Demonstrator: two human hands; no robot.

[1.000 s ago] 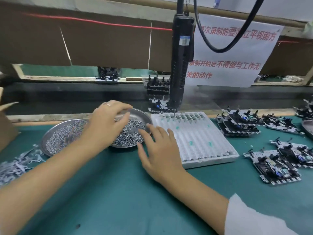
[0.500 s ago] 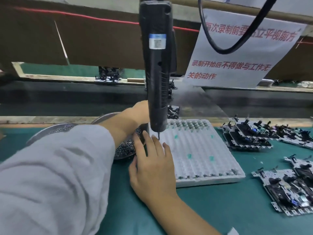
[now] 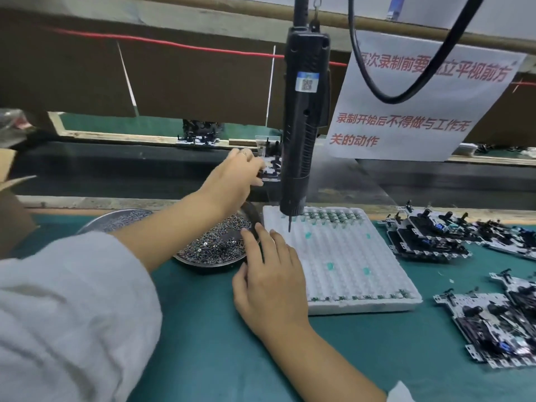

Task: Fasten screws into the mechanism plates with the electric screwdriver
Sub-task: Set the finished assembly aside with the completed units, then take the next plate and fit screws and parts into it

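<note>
Mechanism plate (image 3: pixel 271 169) is getting picked up right now, just behind the hanging electric screwdriver (image 3: pixel 304 117) on the dark conveyor strip. The left hand (image 3: pixel 232 178) is reaching over there with its fingers curling round the plate's near edge, so it's gripping it as far as I can tell, though the far fingers are partly hiding behind the part.

A second ago that same hand was sitting in the screw dish (image 3: pixel 214 245), down and to the left of the screwdriver. Half a second ago it was already heading back there, with the arm blocking most of the view. So my guess is the screw grabbing is done and the next plate is coming in for fastening.

The right hand (image 3: pixel 269 282) is lying flat and relaxed, holding nothing, fingertips touching the near-left corner of the white tray (image 3: pixel 362 285) right below the screwdriver's bit. It's barely shifting between frames.

The screwdriver is hanging untouched, so no fastening is happening yet. More finished-looking plates (image 3: pixel 429 236) are stacking up to its right on the green mat (image 3: pixel 203 343). A second dish (image 3: pixel 116 220) is sitting further left.
</note>
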